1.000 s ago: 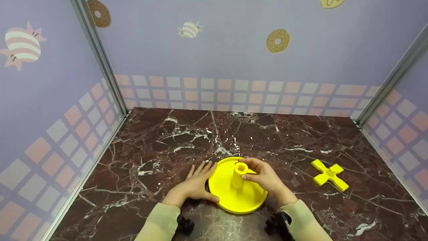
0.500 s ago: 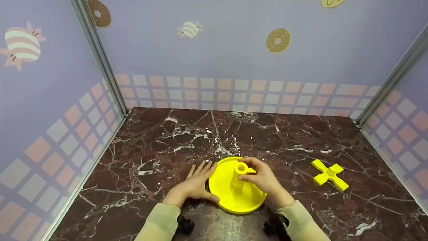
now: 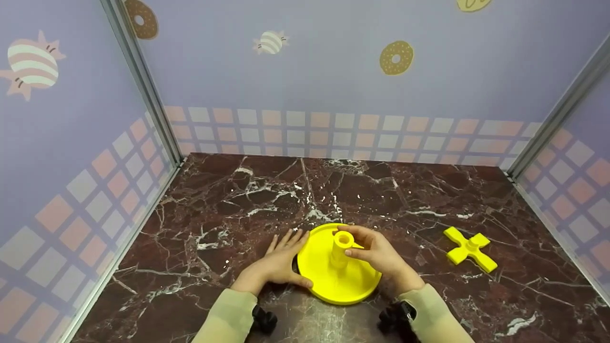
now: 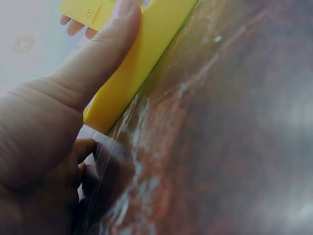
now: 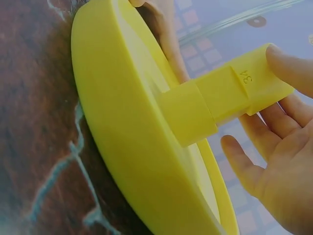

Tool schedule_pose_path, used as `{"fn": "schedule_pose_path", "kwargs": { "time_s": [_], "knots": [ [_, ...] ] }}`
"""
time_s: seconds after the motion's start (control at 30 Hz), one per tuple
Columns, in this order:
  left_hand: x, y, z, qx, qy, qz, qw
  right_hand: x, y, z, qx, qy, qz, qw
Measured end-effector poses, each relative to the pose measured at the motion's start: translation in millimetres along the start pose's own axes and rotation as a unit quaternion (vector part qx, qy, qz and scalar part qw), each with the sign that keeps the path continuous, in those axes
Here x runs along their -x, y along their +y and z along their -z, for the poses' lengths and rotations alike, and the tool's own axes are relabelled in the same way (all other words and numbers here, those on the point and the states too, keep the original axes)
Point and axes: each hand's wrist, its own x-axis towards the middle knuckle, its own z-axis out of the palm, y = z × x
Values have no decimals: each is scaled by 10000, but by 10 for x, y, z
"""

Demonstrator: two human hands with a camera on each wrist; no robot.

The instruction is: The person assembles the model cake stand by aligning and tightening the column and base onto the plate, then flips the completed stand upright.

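Note:
A round yellow dish [image 3: 317, 281] with a raised rim lies on the table. From its middle stands an upright yellow tube [image 3: 339, 255], hollow at the top, with a small pointed tab on its right side. My right hand [image 3: 379, 255] pinches the tube's upper part between thumb and fingers; the right wrist view shows the tube [image 5: 227, 93] stepped, with a small embossed marking. Against the dish's left side rests my left hand [image 3: 274, 267], fingers spread and straight, the thumb [image 4: 105, 46] pressing on the rim. How the tube meets the dish's floor is partly hidden.
A yellow cross-shaped piece [image 3: 469, 248] with a short central peg lies on the table to the right. The dark red marbled table [image 3: 228, 200] is bounded by patterned panels [image 3: 305, 85] at the back and sides.
My right hand twisted slightly at the tube, its thumb shifting left and then back right, and the tab turning a little. The left hand and the dish stay in place.

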Motion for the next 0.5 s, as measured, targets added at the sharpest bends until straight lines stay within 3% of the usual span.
{"fn": "schedule_pose_path", "kwargs": {
  "time_s": [0.5],
  "knots": [
    [5,12,12,19,-20,-27,10000,-2,3,-88,478,725,-107,9962]
  ]
}}
